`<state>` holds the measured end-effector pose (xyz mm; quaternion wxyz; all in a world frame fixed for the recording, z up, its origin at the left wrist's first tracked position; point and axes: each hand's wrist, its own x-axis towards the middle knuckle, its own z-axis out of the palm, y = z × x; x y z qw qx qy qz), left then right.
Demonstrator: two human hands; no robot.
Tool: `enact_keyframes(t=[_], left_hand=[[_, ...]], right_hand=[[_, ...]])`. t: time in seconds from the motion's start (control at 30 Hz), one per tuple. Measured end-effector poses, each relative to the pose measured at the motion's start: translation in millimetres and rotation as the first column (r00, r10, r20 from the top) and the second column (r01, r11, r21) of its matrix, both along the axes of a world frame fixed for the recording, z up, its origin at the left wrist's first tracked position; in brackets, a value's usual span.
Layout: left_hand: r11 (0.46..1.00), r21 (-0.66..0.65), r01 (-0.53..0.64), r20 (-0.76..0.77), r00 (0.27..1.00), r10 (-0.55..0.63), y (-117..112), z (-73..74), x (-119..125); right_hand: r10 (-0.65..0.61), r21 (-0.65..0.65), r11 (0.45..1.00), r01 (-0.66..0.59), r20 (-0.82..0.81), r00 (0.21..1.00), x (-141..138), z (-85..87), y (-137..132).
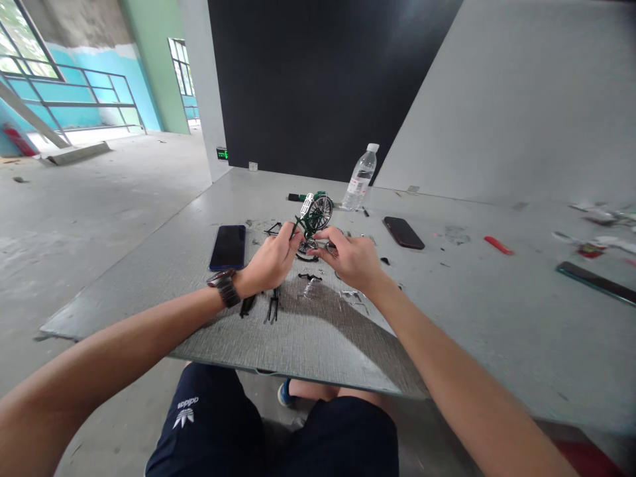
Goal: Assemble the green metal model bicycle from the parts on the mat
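A small green model bicycle [314, 215] with a white rack and a spoked wheel is tilted up between my hands, above the table. My left hand [278, 255] pinches its frame from the left. On the right, my right hand [350, 255] has thumb and forefinger close together at the lower part of the model; whether something tiny sits between them is too small to tell. Below the hands lie a black handlebar-shaped part [311, 277], a black fork [272, 308] and several silver parts [354, 299].
One phone [227, 247] lies left of my hands, another phone [403, 232] to the right. A water bottle [361, 179] stands at the back near the wall. Farther right are a red tool [498, 246] and a dark flat strip [599, 281]. The table's front edge [298, 377] is above my knees.
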<state>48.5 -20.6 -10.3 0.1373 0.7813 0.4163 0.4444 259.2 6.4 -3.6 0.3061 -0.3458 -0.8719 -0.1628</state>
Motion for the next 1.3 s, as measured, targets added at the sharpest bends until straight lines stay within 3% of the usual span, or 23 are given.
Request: enact_keyframes(t=[0.93, 1.3], left_hand=[[0.998, 0.026, 0.051, 0.016, 0.999, -0.052, -1.8, -1.3, -0.5], [0.993, 0.032, 0.113, -0.075, 0.991, -0.11, -6.3, -0.8, 1.5]], right_hand=[[0.012, -0.028, 1.0, -0.013, -0.029, 1.0, 0.1, -0.3, -1.3], [-0.012, -0.096, 0.995, -0.003, -0.155, 0.988, -3.5, 2.3, -3.8]])
